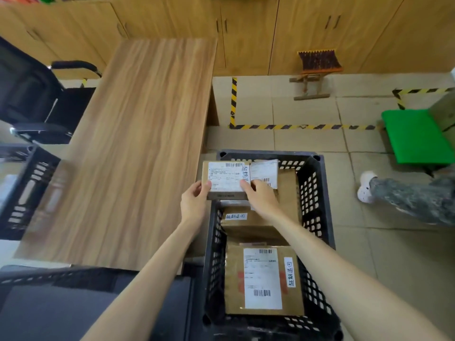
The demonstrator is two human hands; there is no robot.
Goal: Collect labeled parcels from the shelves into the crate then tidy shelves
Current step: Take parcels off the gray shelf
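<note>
Both hands on one small brown cardboard parcel with a white shipping label point(225, 179), held over the far-left corner of the black perforated plastic crate point(317, 200). Left hand point(194, 203) grips the parcel's near-left edge, thumb on top at the label's edge, fingers underneath and hidden. Right hand point(261, 196) grips the near-right corner, thumb on the label, fingers curled round the side. Parcel is level, label facing up, with a handwritten sticker along the label's right edge. Can't tell whether it rests on the crate rim or is fully carried.

The crate sits on the beige tiled floor point(307, 141), just right of the long wood-grain table point(138, 143). Inside it:
- near end: large flat brown box with a white barcode label and handwritten side sticker point(263, 279), lying flat
- middle: brown box with a small handwritten white sticker point(246, 222), partly under the right forearm
- far right: taller brown box point(288, 190) with a loose white label sheet point(264, 172) at its far-left, just beside the held parcel

Around:
- second black perforated crate point(27, 190) at the left edge
- black office chair point(32, 99) far left of the table
- wooden cabinet fronts point(246, 33) along the far wall
- yellow-black hazard tape point(295, 127) on the floor
- small wooden stool with woven seat point(317, 67) by the cabinets
- green plastic stool point(416, 136) at right
- another person's leg in patterned trousers with a white shoe point(398, 195) at the right edge
</note>
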